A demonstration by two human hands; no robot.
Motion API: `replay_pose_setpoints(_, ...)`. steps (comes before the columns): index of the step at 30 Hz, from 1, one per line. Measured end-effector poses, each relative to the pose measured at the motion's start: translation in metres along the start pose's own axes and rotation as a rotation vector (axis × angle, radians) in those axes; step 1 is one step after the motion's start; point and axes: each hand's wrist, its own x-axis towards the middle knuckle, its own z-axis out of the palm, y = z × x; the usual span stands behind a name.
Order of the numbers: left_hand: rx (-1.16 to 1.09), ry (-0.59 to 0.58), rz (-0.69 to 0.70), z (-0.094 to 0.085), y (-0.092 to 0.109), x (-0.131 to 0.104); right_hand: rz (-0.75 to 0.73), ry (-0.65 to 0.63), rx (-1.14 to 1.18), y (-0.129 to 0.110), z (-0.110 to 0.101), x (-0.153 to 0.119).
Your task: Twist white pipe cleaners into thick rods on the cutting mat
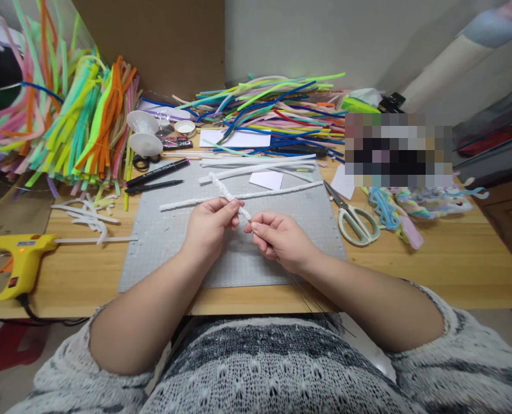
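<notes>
Between my hands is a twisted white pipe cleaner (221,187), its far end pointing up and away from me. My left hand (215,221) pinches it along its length, thumb on top. At its near end, the fingertips of my right hand (279,236) are closed on it. Thin dark wires (310,296) trail below my right hand toward my lap. Both hands are above a grey cutting mat (161,253). Just beyond them, a long white pipe cleaner (178,204) lies across the mat, with more white pipe cleaners (260,168) behind it.
Scissors (355,221) lie right of the mat, near pastel braided pieces (385,207). A yellow glue gun (25,259) rests at left, below white offcuts (87,215). Black markers (159,175), a spool (146,135) and heaps of coloured pipe cleaners (268,109) sit behind.
</notes>
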Motion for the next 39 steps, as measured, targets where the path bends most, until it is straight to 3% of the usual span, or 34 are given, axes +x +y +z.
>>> replay_pose_setpoints(4,-0.010,-0.003,0.004,-0.002,-0.001,0.002,-0.013,0.000,-0.007,0.001,0.001,0.000)
replay_pose_setpoints(10,-0.056,-0.141,-0.078,0.001,-0.003,0.001,-0.038,0.023,0.012,0.005,-0.002,0.000)
replay_pose_setpoints(24,0.030,-0.038,0.042,0.002,-0.010,0.002,-0.023,-0.008,0.066,0.006,-0.001,0.003)
replay_pose_setpoints(31,-0.002,-0.156,-0.121,0.001,-0.014,0.002,-0.036,0.038,0.050,0.008,-0.003,0.002)
replay_pose_setpoints(39,-0.106,-0.117,-0.147,0.008,-0.021,-0.002,-0.044,0.050,0.096,0.007,-0.004,0.004)
